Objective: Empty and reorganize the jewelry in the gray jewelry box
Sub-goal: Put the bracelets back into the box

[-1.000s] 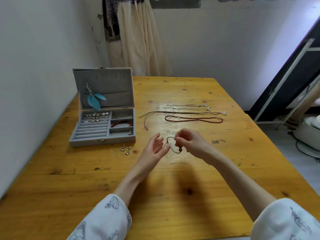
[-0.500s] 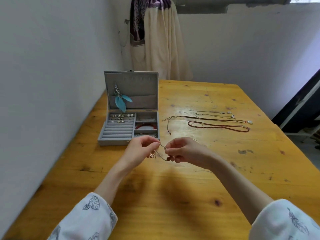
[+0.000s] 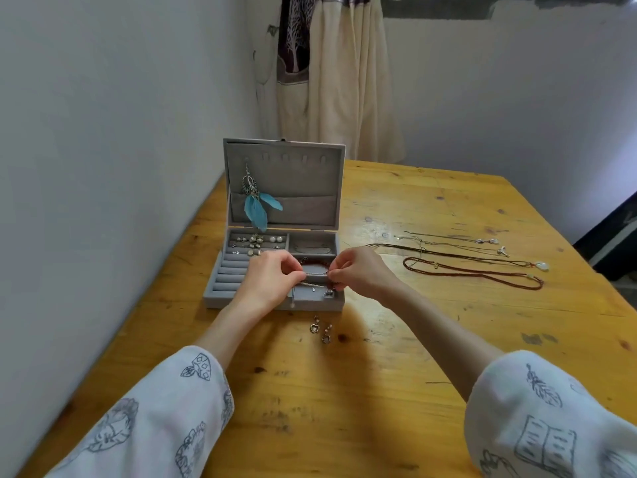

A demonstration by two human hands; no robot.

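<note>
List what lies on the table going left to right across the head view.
gray jewelry box → left hand → thin chain pinched between both hands → right hand → necklaces laid out on the wooden table.

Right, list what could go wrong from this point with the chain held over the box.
1. The thin chain, pinched between left hand and right hand over the gray jewelry box, may snag the red bracelet beneath it.
2. A forearm sliding back could sweep the two loose earrings lying on the table just in front of the box.
</note>
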